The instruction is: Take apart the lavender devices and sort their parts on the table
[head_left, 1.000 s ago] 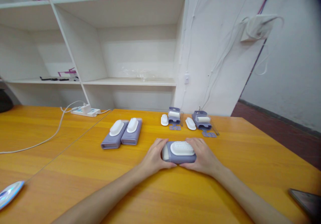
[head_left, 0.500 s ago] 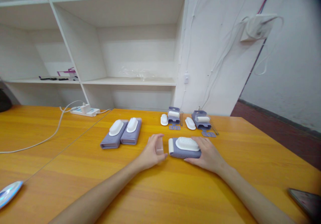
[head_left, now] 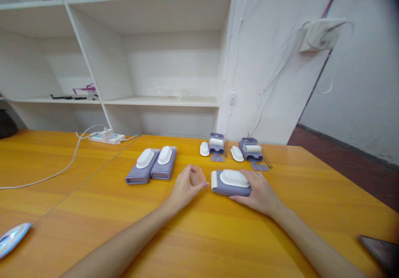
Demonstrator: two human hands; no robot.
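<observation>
A purple block-shaped device with a white bristled top (head_left: 230,183) lies on the orange table (head_left: 218,236) in front of me. My right hand (head_left: 261,194) grips its right end, with the fingers wrapped round the side. The device's white left end is uncovered. My left hand (head_left: 187,186) rests on the table just left of it, a small gap apart. Its fingers are curled and the thumb meets the fingertips. Whether anything small sits in that pinch I cannot tell.
Two matching purple devices (head_left: 151,166) lie side by side to the left. Two open purple housings (head_left: 216,143) (head_left: 249,149) with white caps (head_left: 205,148) and small parts sit at the back. A power strip (head_left: 106,136), a mouse (head_left: 12,238) and a phone (head_left: 378,251) are also on the table.
My left hand has come off the device's left end and curled beside it. My right hand has kept hold and shifted the device slightly right and away from me.
</observation>
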